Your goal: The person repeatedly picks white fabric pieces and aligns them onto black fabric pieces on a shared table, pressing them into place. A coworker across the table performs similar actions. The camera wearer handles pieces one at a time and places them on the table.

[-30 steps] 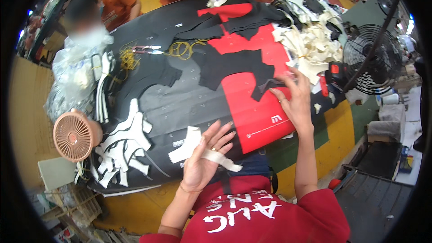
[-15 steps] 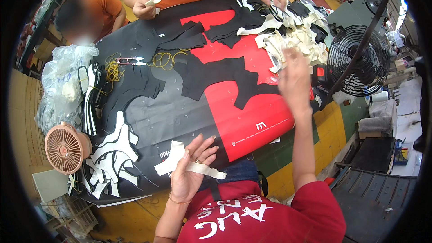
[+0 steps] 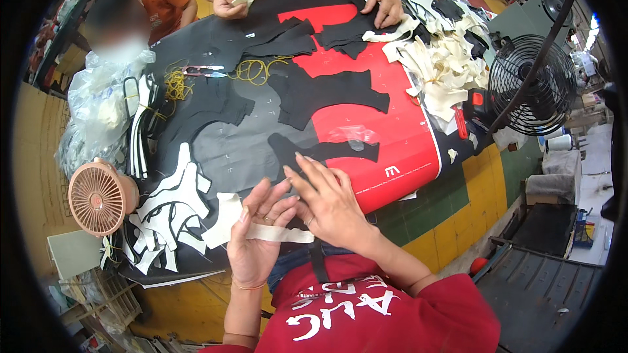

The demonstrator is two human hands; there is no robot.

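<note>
My left hand [image 3: 256, 238] is palm up near the front edge of the table, its thumb pressing a cream cut fabric piece [image 3: 230, 212] against the palm. One narrow arm of that piece sticks out to the right across the hand. My right hand [image 3: 337, 206] is beside it, fingers stretched out and close to the left fingertips; I see nothing held in it. Just beyond the fingers lies a curved black cut piece [image 3: 327, 150]. A larger black piece [image 3: 333, 95] rests farther off on the black and red sheet [image 3: 405, 157].
White black-edged pieces [image 3: 171, 212] and a small pink fan [image 3: 101, 197] sit at left. Beyond are plastic bags [image 3: 104, 108], thread snips [image 3: 204, 71] and yellow cord [image 3: 255, 70]. Cream pieces [image 3: 441, 59], a red cutter [image 3: 460, 122] and a black fan [image 3: 528, 84] are right. Across, a person handles pieces.
My right hand has come from the cream pile at the right to beside my left hand. A black piece now lies nearer my fingers. The person's hand opposite has moved onto the black pieces.
</note>
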